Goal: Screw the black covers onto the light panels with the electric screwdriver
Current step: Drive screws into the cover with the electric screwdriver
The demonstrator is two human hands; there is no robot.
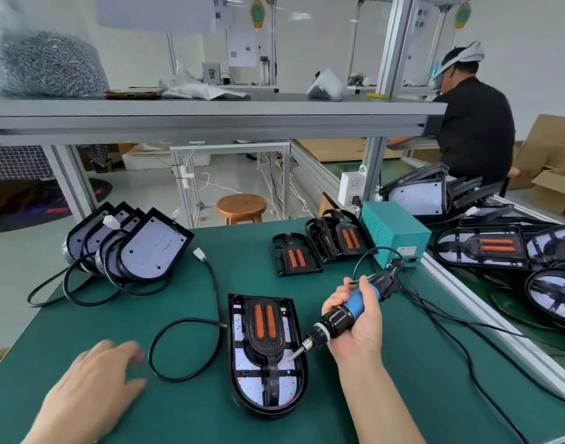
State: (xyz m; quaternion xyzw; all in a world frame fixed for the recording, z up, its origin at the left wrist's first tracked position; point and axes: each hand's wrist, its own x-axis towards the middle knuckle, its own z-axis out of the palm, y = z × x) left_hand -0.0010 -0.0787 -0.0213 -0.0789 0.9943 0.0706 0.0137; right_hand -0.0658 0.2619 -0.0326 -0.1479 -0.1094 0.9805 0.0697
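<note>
A light panel lies flat on the green mat in front of me, with a black cover bearing two orange strips on top of it. My right hand grips the blue and black electric screwdriver, tilted down to the left. Its bit tip touches the panel's right side beside the cover. My left hand hovers blurred over the mat to the left of the panel, fingers spread and holding nothing. The panel's black cable loops between that hand and the panel.
Several bare light panels lean stacked at the back left. Spare black covers sit at the back middle beside a teal power box. Finished panels lie at the right. A person works at the far right. A screw bag rests on the shelf.
</note>
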